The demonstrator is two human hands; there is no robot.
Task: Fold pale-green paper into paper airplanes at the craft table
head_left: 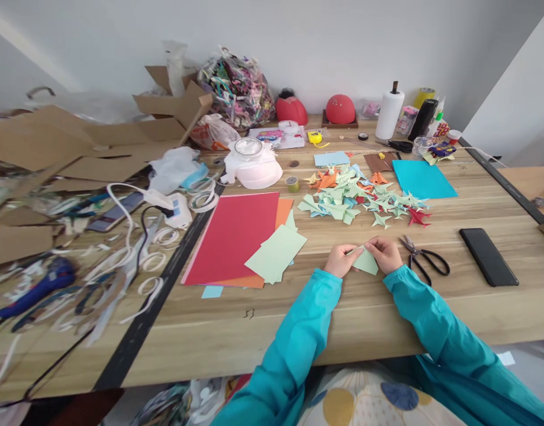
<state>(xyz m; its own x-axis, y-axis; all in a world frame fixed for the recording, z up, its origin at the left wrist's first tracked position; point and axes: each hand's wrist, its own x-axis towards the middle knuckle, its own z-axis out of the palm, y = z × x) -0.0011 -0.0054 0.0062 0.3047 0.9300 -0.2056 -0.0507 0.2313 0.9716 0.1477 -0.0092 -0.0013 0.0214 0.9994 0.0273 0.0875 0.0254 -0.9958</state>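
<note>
A small piece of pale green paper [366, 262] is pinched between my two hands, just above the wooden table. My left hand [341, 259] grips its left side, and my right hand [386, 253] grips its upper right. Some of its edge is hidden behind my fingers. Scissors [425, 258] with black handles lie beside my right hand. Beyond my hands spreads a pile of folded paper pieces [347, 192], mostly pale green with some orange, blue and red. Flat pale green sheets [276, 253] rest to the left, partly over a red sheet [236, 236].
At the right lies a black phone [489, 257]. A turquoise sheet [425, 178] is behind the folded pieces. Cables, a power strip [179, 211], a blue glue gun [41, 288] and cardboard boxes [121, 130] crowd the left. Bottles and a white roll [390, 114] stand along the back.
</note>
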